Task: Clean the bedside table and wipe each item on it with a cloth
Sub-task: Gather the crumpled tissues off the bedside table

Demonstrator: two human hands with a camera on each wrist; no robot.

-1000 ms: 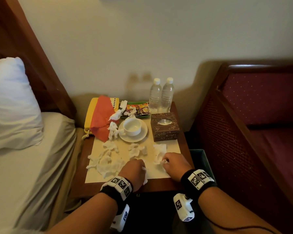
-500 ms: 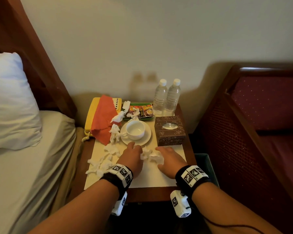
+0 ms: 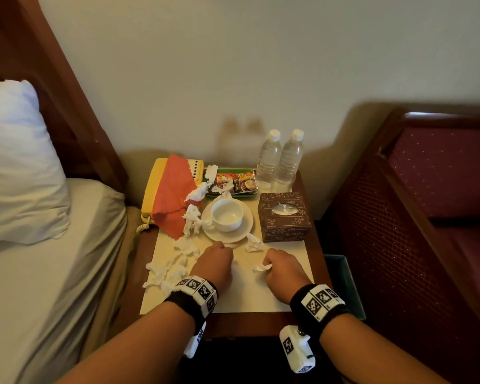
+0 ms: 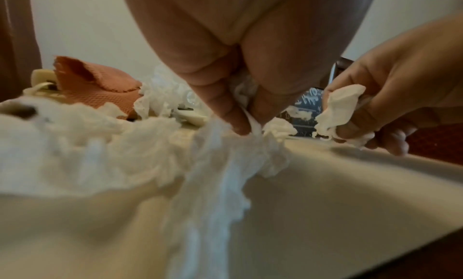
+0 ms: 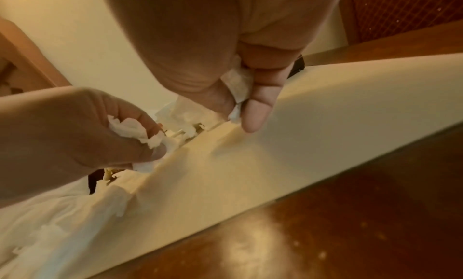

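Observation:
Torn white tissue scraps point(image 3: 166, 270) litter the cream mat point(image 3: 261, 297) on the bedside table. My left hand point(image 3: 212, 261) sits just in front of the saucer point(image 3: 227, 235), its thumb and fingers pinching a crumpled tissue point(image 4: 246, 97). My right hand point(image 3: 281, 268), beside it, grips another tissue wad point(image 5: 238, 89). One loose scrap point(image 3: 254, 243) lies between the hands and the tissue box point(image 3: 284, 217). An orange cloth point(image 3: 175, 195) drapes over the yellow phone point(image 3: 153, 189) at the back left.
A white cup point(image 3: 226, 216) stands on the saucer. Two water bottles point(image 3: 277, 159) and a green tray of sachets point(image 3: 234, 184) are at the back. A bin point(image 3: 344, 284) stands right of the table, a bed with pillow point(image 3: 11, 162) left, a red sofa point(image 3: 441, 176) right.
Both hands went from the table's front edge to the scraps before the saucer and closed on tissue. The right hand has since drawn back a little with its piece.

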